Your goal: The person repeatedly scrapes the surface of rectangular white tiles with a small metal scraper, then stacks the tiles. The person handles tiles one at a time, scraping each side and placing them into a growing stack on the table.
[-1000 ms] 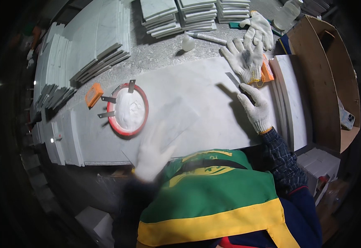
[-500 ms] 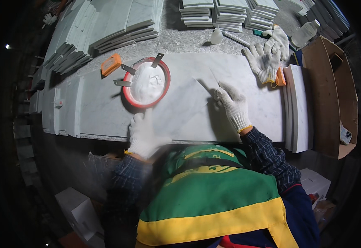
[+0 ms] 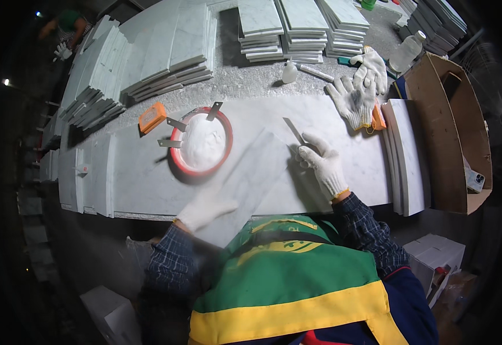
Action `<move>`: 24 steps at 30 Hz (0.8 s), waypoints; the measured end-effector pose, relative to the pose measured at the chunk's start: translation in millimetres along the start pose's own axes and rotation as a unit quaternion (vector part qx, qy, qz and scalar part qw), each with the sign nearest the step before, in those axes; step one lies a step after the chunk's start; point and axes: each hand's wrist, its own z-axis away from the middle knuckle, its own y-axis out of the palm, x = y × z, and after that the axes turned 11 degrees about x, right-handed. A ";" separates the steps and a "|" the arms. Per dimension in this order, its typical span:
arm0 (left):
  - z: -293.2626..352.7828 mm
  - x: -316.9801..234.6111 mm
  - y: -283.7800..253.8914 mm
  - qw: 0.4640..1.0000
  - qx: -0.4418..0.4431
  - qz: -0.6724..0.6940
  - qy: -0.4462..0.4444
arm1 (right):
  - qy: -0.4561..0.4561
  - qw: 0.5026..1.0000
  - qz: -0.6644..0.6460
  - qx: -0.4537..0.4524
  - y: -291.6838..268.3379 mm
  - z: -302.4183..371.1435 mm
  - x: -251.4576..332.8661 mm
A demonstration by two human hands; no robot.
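Note:
My left hand (image 3: 205,208), in a white knit glove, grips the near part of a narrow pale marble tile (image 3: 257,167). Its thumb lies over the tile, while its fingers are blurred at the left edge. The tile slants across a larger white marble slab (image 3: 343,172), its near end overhanging the table's front edge. To the right, my gloved right hand (image 3: 324,167) is closed on a thin metal scraper blade (image 3: 293,130) that points away to the upper left. A red-rimmed bowl (image 3: 230,141) holds white paste (image 3: 203,141), with several metal blades (image 3: 214,111) on its rim.
Marble tiles (image 3: 188,43) are stacked along the back. An orange box-shaped tool (image 3: 152,118) lies left of the bowl. Spare gloves (image 3: 354,99), a small bottle (image 3: 289,72) and a larger clear bottle (image 3: 406,53) stand beyond my right hand. A cardboard box (image 3: 435,138) borders the right side.
My left hand has moved down toward me, away from the bowl. The blade in my right hand has tilted further left. The view has shifted, and a person shows at the far left.

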 end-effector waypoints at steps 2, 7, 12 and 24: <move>1.3 2.9 2.8 0.999 -0.024 0.043 -0.004 | 0.036 0.995 -0.097 -0.007 -9.2 2.7 4.8; 48.5 -4.2 -6.9 0.979 -0.038 0.198 -0.018 | 0.041 0.959 -0.263 0.093 -22.0 9.3 26.3; 107.1 -7.6 -19.4 0.915 -0.171 0.365 0.002 | 0.120 0.973 -0.003 0.198 15.7 -6.6 61.3; 112.6 -14.1 -28.9 0.922 -0.256 0.288 0.018 | -0.196 0.779 0.580 0.138 117.2 -101.5 74.0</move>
